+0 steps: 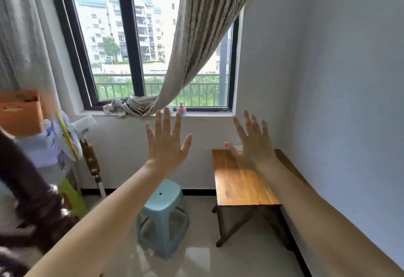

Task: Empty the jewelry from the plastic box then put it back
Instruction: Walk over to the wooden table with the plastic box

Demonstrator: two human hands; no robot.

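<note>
Both arms were stretched forward with palms facing away, the left hand [166,143] and the right hand [254,145] each with fingers spread wide and holding nothing, probably a gesture for the camera rather than a reach. The right hand was raised in front of the far edge of the bare wooden desk [238,186]. Neither plastic box nor jewelry was visible anywhere.

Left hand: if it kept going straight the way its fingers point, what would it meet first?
Probably the white wall just under the window sill. The left hand is open and empty; depth is hard to judge.
</note>
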